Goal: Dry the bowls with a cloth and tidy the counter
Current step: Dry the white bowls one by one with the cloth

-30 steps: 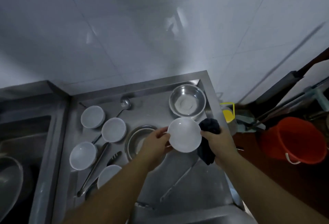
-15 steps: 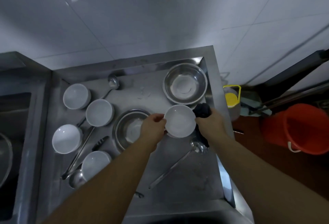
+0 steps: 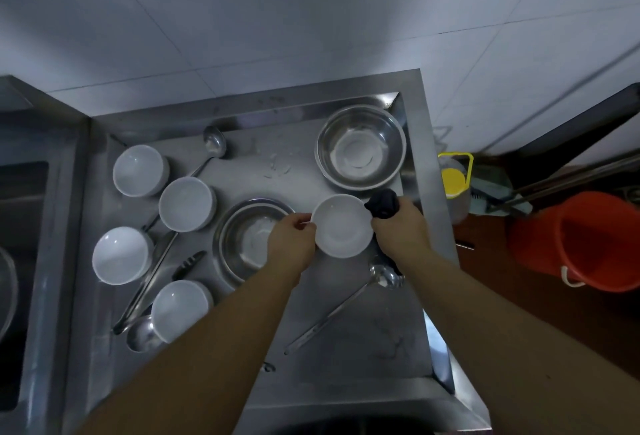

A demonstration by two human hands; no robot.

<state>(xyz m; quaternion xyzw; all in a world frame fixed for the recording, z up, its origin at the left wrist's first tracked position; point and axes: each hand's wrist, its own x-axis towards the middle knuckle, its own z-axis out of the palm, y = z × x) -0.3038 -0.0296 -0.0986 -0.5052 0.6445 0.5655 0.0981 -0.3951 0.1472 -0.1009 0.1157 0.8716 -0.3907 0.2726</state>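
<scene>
meanwhile, left hand (image 3: pixel 292 244) pinches the bowl (image 3: pixel 343 226) by its rim, right hand (image 3: pixel 398 227) clenches the cloth (image 3: pixel 382 205); glazed, likely slippery and breakable, best gripped at the rim.

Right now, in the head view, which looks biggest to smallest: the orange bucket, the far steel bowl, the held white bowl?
1. Orange bucket, though partly cut off
2. Far steel bowl
3. Held white bowl

The bucket stands lower, on the floor, so its true size is unsure.

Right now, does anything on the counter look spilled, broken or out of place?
Nothing broken. Some water drops lie on the counter behind the held bowl. Ladles and tongs lie loose at odd angles among the bowls, not yet tidied.
</scene>
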